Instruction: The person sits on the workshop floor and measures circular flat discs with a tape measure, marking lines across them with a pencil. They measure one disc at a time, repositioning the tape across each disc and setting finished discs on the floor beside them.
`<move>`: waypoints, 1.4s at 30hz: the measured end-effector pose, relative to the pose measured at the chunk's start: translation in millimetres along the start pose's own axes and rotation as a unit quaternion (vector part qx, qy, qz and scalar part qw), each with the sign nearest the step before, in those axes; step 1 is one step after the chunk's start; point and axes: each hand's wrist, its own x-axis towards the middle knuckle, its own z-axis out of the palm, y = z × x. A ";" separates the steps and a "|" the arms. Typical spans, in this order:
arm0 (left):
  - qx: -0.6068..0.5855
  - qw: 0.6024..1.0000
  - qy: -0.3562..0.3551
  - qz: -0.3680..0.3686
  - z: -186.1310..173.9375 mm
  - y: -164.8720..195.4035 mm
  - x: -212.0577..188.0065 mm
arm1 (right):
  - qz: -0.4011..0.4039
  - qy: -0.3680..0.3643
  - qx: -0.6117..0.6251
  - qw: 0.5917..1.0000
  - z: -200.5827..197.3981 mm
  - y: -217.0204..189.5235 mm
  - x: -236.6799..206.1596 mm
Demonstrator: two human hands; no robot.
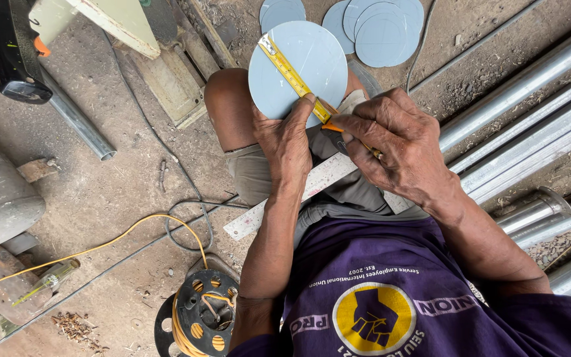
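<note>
Here, left hand [287,142] pinning yellow tape measure [290,73] across grey disc [302,56], right hand [394,142] curled beside.

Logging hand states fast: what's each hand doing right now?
Left hand: closed, pinning the yellow tape measure onto the grey disc.
Right hand: closed on an orange pencil.

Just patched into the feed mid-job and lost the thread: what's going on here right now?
A person sits on the dirt floor with a grey disc resting on one knee. The left hand pins a yellow tape measure across the disc. The right hand holds a pencil at the tape's lower end. A steel ruler lies across the lap; more discs and metal pipes lie nearby.
</note>
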 end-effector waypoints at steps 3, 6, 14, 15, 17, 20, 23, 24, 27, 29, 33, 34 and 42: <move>-0.008 1.000 0.000 0.005 0.7 -1.7 0.3 | -0.009 -0.015 0.012 1.000 -8.4 -2.0 -1.9; -0.003 1.000 -0.006 0.008 1.1 -2.0 -1.1 | -0.018 -0.018 0.014 1.000 -9.4 -0.8 1.6; 0.000 1.000 -0.021 0.021 0.3 -0.2 -3.9 | -0.013 -0.019 0.025 0.999 -13.4 -0.3 7.1; 0.000 0.999 -0.023 0.024 0.4 -0.7 -3.8 | -0.012 -0.021 0.022 0.999 -14.0 0.1 7.2; 0.000 0.999 -0.025 0.029 0.1 -1.5 -4.3 | -0.009 -0.016 0.019 1.000 -14.1 -1.0 6.8; 0.013 0.999 -0.030 0.023 -0.7 -1.0 -4.4 | -0.008 -0.006 0.022 1.000 -12.5 -4.8 6.2; 0.000 0.999 -0.038 0.028 0.8 0.0 -3.7 | -0.003 0.005 0.012 1.000 -9.3 -6.9 7.5; -0.005 0.999 -0.040 0.026 0.8 0.8 -3.7 | 0.002 0.008 0.007 1.000 -7.9 -7.7 7.9; 0.000 0.998 -0.049 0.027 1.8 3.4 -2.9 | -0.001 0.024 0.014 1.000 -3.0 -5.9 10.8; 0.026 0.997 -0.060 0.035 2.2 6.2 -3.8 | -0.007 0.030 0.004 1.000 -0.5 -4.5 12.4; 0.045 0.996 -0.071 0.041 5.1 12.4 -6.2 | -0.011 0.039 0.004 0.999 5.1 -0.7 18.7; 0.046 0.995 -0.074 0.040 5.7 14.0 -6.2 | -0.019 0.046 0.002 0.999 7.4 0.4 21.5; 0.077 0.993 -0.080 0.043 8.6 17.4 -5.6 | -0.050 0.076 -0.008 0.996 17.5 10.9 52.3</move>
